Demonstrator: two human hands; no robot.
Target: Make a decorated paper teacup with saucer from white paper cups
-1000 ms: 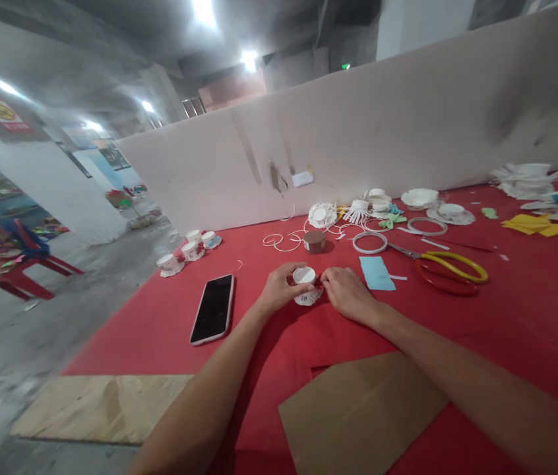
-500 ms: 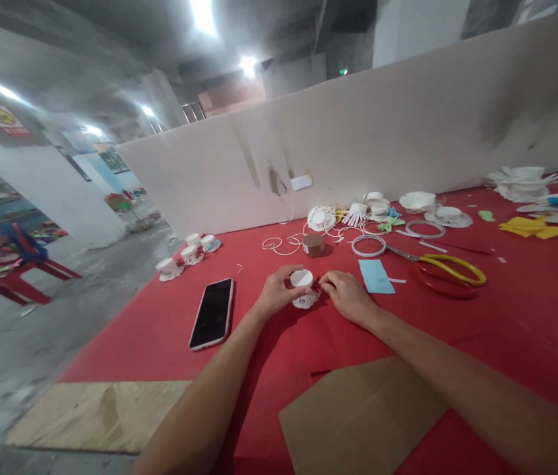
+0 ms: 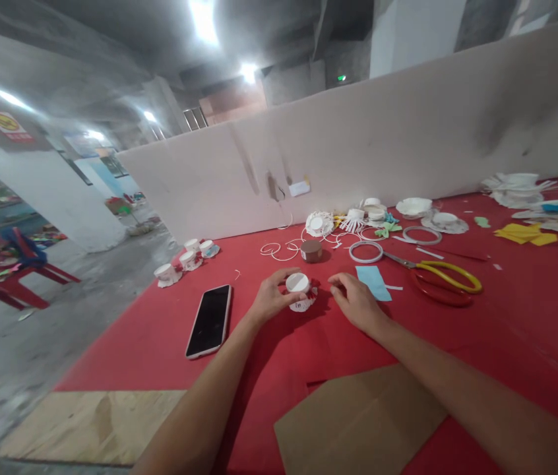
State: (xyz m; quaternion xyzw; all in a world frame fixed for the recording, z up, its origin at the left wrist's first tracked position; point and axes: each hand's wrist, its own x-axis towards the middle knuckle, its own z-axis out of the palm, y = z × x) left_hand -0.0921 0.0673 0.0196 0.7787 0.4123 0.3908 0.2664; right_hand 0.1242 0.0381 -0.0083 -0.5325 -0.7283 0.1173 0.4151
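Observation:
My left hand [image 3: 275,295] grips a small white paper cup piece [image 3: 298,284] by its sides, thumb in front and fingers behind. The piece has a round top, a frilled base with dark marks, and a bit of red on its right side. My right hand [image 3: 353,298] is a short way to the right, apart from the piece, its fingers loosely curled with a gap at the thumb and nothing seen in them. A light blue paper sheet [image 3: 374,282] lies just beyond that hand. Behind the piece stands a brown tape roll [image 3: 311,251].
Scissors [image 3: 437,274] with yellow and red handles lie at right, beside a white tape ring [image 3: 365,251]. A phone [image 3: 208,322] lies at left, with several small paper cups [image 3: 166,274] beyond. Brown card [image 3: 358,422] covers the near side. White string [image 3: 279,249] lies farther back.
My right hand has let go of the red bit at the piece's side and drawn away to the right, its fingers loosening. My left hand keeps its grip on the paper cup piece.

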